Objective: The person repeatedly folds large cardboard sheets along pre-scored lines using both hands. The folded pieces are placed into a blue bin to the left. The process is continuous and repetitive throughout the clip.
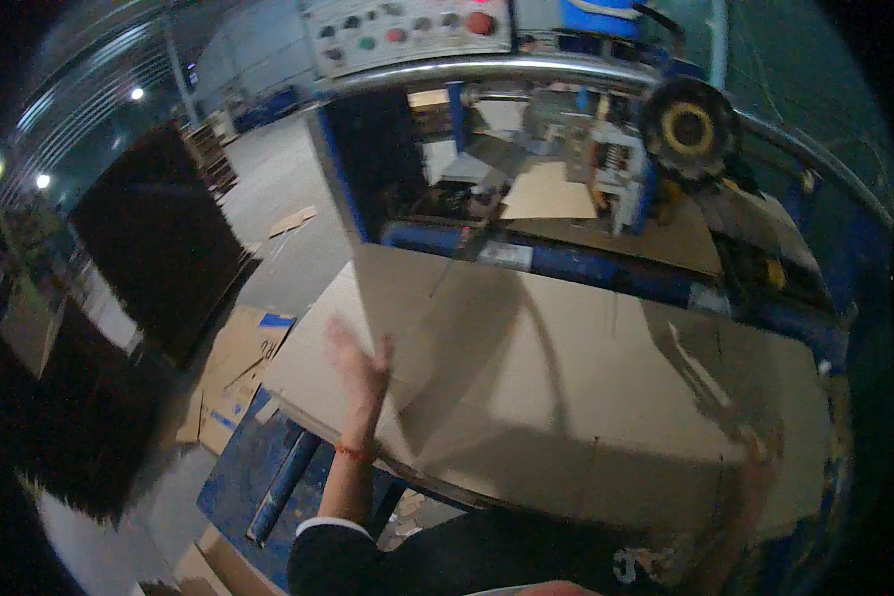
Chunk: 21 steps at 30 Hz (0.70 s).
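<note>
A large flat sheet of brown cardboard [586, 368] lies in front of me on the blue machine, with my arms' shadows across it. Over its left part is my left hand [360, 366], thumb apart from the motion-smeared fingers and nothing visible in it. An orange band circles that wrist. My right hand [762, 452] is dim and blurred above the sheet's right end, its fingers hard to make out. Just beyond it, a pale narrow strip [700, 366] shows against the sheet; I cannot tell whether it is loose.
Past the sheet runs a blue machine beam [566, 266], with a dark round wheel [688, 129] above. A control panel [412, 35] with coloured buttons stands behind a metal rail [497, 68]. Dark stacks [159, 238] and cardboard pieces [238, 372] are on the left.
</note>
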Tool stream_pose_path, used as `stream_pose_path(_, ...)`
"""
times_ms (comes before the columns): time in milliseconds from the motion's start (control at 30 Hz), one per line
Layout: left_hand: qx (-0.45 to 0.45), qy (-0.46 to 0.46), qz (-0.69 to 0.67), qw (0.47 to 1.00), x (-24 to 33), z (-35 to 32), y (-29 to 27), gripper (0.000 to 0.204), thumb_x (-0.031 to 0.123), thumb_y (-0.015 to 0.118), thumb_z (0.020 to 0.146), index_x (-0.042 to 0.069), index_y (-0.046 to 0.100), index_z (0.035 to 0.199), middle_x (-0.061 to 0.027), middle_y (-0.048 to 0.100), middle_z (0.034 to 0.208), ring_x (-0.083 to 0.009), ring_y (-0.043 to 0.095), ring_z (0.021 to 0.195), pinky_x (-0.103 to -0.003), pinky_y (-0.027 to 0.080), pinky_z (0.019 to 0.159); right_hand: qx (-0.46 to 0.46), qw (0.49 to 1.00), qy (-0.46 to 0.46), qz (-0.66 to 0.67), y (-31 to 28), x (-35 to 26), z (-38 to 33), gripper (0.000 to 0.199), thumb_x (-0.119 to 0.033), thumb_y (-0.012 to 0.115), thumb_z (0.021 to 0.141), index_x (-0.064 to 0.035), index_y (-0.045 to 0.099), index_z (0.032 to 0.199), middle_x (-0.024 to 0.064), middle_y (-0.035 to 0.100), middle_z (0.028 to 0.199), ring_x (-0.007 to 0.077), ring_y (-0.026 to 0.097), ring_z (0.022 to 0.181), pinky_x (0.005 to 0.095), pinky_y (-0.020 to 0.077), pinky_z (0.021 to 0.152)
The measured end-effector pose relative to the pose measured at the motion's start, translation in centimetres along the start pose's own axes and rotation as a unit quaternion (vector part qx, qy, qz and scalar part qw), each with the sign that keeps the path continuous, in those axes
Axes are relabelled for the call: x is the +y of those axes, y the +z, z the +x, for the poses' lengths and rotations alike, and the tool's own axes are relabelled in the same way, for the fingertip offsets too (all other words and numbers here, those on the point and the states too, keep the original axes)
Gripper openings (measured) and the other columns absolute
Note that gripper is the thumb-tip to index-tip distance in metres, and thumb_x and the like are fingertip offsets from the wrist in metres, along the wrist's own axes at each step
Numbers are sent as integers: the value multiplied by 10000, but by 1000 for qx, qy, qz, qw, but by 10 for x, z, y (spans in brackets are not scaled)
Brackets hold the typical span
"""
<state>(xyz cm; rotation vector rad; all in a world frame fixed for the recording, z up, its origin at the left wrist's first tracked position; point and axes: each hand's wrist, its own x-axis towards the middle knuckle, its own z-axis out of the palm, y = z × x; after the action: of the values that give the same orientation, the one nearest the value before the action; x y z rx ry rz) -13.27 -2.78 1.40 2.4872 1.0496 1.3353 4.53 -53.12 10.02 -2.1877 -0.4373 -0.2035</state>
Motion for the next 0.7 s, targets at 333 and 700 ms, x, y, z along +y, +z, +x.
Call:
stream_pose_path(333, -135, -272, 119, 946, -46, -56, -34, 854, 418, 641, 713, 21, 275, 1375, -268, 236, 1408, -428, 189, 1311, -590, 134, 1040, -47, 988, -114, -91, 35, 6, -10, 481, -239, 643, 782, -24, 514, 1192, 153, 541, 1190, 268, 537, 1038, 381, 404, 926)
stream_pose_path(700, 153, -170, -25, 973, -35, -48, -48, 706, 353, 648, 764, 50, 367, 1337, -227, 268, 1410, -399, 211, 1315, -550, 151, 1054, 85, 994, -72, -11, -5, 55, -6, 470, -225, 609, 813, -13, 491, 1215, 152, 533, 1194, 268, 521, 1051, 375, 402, 916)
